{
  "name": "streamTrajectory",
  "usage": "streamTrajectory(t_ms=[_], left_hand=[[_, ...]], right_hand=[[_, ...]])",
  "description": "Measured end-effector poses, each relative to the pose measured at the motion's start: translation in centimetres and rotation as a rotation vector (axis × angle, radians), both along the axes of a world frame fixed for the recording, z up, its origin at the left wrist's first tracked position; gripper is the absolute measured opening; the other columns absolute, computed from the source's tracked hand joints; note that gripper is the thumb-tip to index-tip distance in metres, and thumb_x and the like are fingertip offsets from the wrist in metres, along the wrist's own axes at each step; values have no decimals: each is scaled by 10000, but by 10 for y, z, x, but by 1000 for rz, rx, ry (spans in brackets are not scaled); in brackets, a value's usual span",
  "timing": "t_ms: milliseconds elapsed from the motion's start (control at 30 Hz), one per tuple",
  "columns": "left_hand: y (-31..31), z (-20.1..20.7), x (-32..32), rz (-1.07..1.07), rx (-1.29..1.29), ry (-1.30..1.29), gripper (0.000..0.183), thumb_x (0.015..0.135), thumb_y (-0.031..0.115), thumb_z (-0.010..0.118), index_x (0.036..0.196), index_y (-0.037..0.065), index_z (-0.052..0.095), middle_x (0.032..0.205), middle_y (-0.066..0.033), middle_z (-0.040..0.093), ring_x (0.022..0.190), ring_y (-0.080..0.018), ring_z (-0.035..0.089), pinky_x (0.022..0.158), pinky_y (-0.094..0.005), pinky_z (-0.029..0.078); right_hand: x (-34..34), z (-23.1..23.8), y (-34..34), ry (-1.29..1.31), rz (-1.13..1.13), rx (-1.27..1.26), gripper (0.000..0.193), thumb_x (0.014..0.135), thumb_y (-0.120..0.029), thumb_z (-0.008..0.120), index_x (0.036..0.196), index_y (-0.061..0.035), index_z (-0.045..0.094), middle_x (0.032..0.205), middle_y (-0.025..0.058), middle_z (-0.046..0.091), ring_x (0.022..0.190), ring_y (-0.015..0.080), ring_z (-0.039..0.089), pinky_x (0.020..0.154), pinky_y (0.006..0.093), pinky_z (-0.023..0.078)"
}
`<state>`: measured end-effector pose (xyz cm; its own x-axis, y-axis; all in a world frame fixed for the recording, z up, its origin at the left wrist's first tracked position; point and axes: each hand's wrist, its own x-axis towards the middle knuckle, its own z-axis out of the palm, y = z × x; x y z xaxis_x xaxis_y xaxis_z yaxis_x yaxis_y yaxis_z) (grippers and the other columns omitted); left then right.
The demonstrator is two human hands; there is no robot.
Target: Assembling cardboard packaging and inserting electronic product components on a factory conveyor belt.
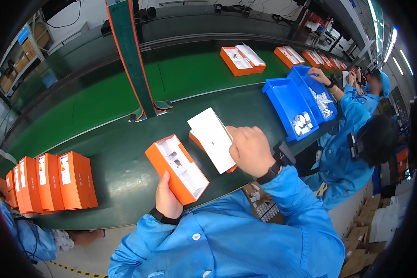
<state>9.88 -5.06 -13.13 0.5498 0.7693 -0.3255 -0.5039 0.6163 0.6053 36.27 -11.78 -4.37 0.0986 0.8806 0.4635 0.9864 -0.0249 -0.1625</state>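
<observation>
My left hand (168, 197) grips the near end of an open orange box (180, 167), tilted on the dark green table, thumb along its left side. White compartments line the inside, and a small dark metallic piece (177, 163) shows in one of them. Just right of it, my right hand (252, 148) is curled closed at the right edge of a flat white panel (211, 136) with a small dark spot in its middle. The panel covers most of a second orange box part (197, 140); whether it is fixed to that part I cannot tell. My right fingertips are hidden.
Several closed orange boxes (76, 180) stand in a row at left. A green post (134, 60) rises beyond my hands. Open orange boxes (241, 67) sit on the green conveyor. Two blue bins (278, 99) hold small white pieces; a co-worker's hand (320, 76) is over one.
</observation>
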Motion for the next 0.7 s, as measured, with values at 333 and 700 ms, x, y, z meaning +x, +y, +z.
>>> streamTrajectory(t_ms=[333,700], left_hand=[[7,-4,19,-68,7,215,475,1159,253,487,1573,27,436,1550,-143,588,1419,-268,586,1194,-459,465],[17,-5,12,-157,261,418,540,1131,197,577,1593,-20,399,1599,-163,517,1432,-268,556,1195,-427,458]], right_hand=[[-2,-61,-20,199,-57,-250,681,940,-424,791,1462,-21,621,1553,342,451,1414,518,487,1144,588,451],[-12,-56,1,190,-133,-369,845,871,-458,838,1528,-10,552,1548,377,436,1327,547,531,1134,593,455]])
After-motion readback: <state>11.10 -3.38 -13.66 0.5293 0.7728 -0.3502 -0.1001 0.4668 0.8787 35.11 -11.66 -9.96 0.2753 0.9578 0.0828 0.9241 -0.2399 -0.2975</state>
